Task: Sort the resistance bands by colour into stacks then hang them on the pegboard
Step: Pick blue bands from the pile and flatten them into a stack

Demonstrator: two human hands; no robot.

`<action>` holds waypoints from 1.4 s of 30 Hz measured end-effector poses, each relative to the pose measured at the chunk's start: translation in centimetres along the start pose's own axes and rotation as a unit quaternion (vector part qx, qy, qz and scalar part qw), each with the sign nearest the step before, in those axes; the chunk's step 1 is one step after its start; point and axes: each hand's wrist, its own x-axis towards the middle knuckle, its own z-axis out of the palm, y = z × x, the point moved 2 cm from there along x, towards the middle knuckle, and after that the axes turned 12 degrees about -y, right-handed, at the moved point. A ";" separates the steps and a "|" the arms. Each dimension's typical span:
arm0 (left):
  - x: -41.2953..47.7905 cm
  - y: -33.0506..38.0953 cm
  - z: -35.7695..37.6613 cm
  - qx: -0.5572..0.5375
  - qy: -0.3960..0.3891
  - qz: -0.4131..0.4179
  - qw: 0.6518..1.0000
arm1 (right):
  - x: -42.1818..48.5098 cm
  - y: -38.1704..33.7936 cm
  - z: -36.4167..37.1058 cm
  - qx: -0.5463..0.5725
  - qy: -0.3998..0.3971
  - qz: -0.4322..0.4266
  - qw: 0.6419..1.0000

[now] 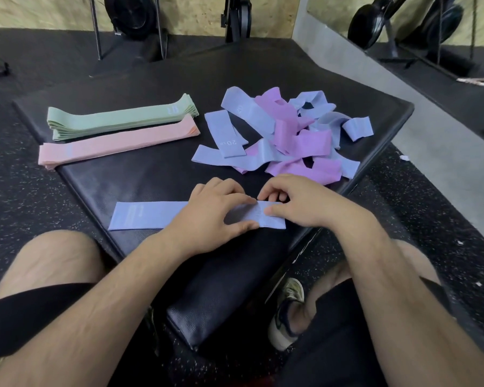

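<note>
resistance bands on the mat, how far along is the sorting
Done: a mint green fabric band stack and a pink fabric band stack lie side by side on the black mat. In hand: left hand and right hand pinch one periwinkle blue fabric band flat. Left: the jumbled pile of blue and purple bands, then all hanging; no pegboard is in view.

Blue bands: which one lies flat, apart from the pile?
The blue band pinched by the left hand and right hand; the rest lie tangled in the pile.
</note>
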 end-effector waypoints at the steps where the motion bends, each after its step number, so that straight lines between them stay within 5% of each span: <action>1: 0.1 0.1 0.0 0.001 0.008 -0.003 1.000 | 0.1 0.0 0.1 -0.001 0.006 -0.002 1.000; 14: -0.5 -0.1 -0.4 -0.012 0.006 -0.025 1.000 | 0.2 0.5 -0.2 -0.029 0.064 -0.013 0.997; 20: 2.9 -3.5 -3.3 0.002 0.124 -0.184 0.975 | 2.4 -1.1 -0.1 -0.099 0.228 -0.055 0.967; 25: 4.5 -6.8 -3.7 0.007 0.067 -0.286 0.956 | 5.0 -2.9 0.8 -0.177 0.210 -0.052 0.960; 42: 5.0 -5.7 -3.5 -0.056 0.145 -0.186 0.970 | 9.8 -3.8 1.0 -0.198 0.226 0.015 0.954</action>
